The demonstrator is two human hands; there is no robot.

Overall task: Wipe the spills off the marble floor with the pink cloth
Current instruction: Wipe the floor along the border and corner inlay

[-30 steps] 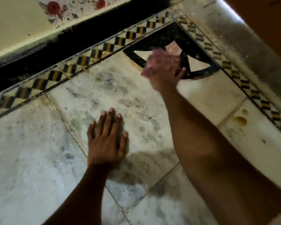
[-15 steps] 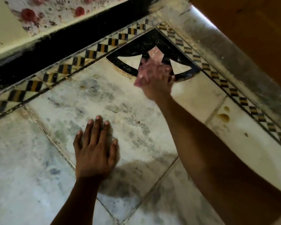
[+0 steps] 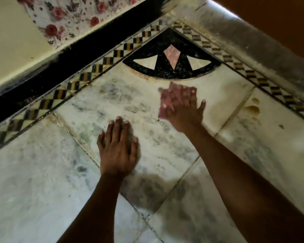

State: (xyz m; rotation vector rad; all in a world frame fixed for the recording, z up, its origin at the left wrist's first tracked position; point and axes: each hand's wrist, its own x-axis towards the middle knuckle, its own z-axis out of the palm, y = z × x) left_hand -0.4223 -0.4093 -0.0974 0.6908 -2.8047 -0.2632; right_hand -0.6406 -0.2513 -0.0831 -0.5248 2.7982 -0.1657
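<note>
My right hand (image 3: pixel 186 111) presses a pink cloth (image 3: pixel 165 100) flat on the white marble floor (image 3: pixel 112 102), just below the black corner inlay (image 3: pixel 168 55). The cloth shows at the hand's left side and under the fingers; both are blurred by motion. My left hand (image 3: pixel 118 146) lies flat on the marble with fingers apart, holding nothing, a hand's width to the lower left of the cloth. Brown spill spots (image 3: pixel 252 108) sit on the marble to the right of my right hand, near the patterned border.
A black and yellow checkered border (image 3: pixel 95 69) runs along two walls and meets at the corner. A black skirting (image 3: pixel 77 51) and a floral cloth (image 3: pixel 68 16) lie at the upper left. A grey stone step (image 3: pixel 253 42) rises at the right.
My right hand with the cloth has slid back from the black corner inlay toward me onto the white marble. The left hand stays planted. The camera has shifted.
</note>
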